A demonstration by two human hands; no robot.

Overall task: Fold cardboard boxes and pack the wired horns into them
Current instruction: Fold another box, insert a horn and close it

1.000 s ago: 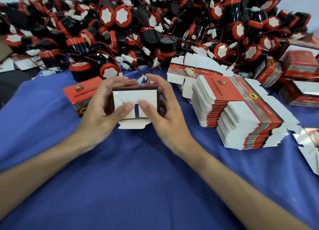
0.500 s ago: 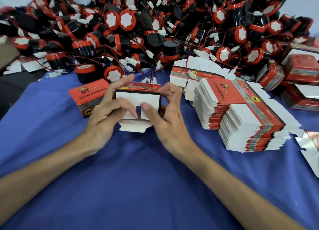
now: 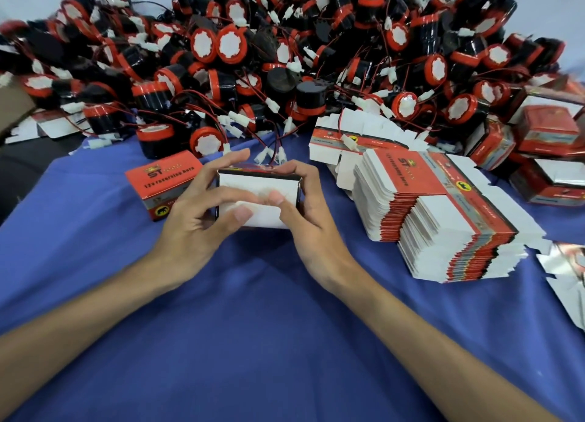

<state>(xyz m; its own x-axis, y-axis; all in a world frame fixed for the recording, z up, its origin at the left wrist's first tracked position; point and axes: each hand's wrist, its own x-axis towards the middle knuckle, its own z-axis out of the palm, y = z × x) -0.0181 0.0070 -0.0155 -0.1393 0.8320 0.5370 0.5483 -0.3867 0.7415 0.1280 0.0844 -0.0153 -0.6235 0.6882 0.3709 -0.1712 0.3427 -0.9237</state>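
Observation:
A small red and white cardboard box (image 3: 253, 182) is held between both hands just above the blue cloth, its white end facing me. My left hand (image 3: 193, 222) grips its left side, thumb pressed on the white bottom flap (image 3: 262, 215). My right hand (image 3: 313, 225) grips the right side, thumb on the same flap, which is folded up against the end. A big heap of black and red wired horns (image 3: 285, 60) fills the back of the table. Flat unfolded boxes (image 3: 443, 215) are stacked to the right.
A closed red box (image 3: 161, 181) stands left of my hands. More folded red boxes (image 3: 550, 155) pile up at the far right. Loose flat blanks (image 3: 566, 269) lie at the right edge. Blue cloth (image 3: 253, 342) covers the table.
The bottom flap, hanging down before, has been pushed up over the two side flaps by both thumbs. The camera view has shifted slightly, so the pile sits lower in the frame.

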